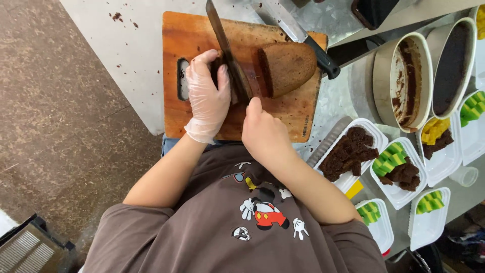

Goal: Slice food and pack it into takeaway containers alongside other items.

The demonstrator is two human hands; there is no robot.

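Head view: gloved left hand [207,96] steadies the cut end of a brown cake loaf [285,68] on the wooden cutting board [192,35]; bare right hand [262,134] grips a knife [225,45], blade in the loaf.

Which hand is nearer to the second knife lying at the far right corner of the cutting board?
Right. The right hand grips the cleaver's handle just below the loaf, which separates it from the black-handled knife. The gloved left hand holds the cut slice farther left.
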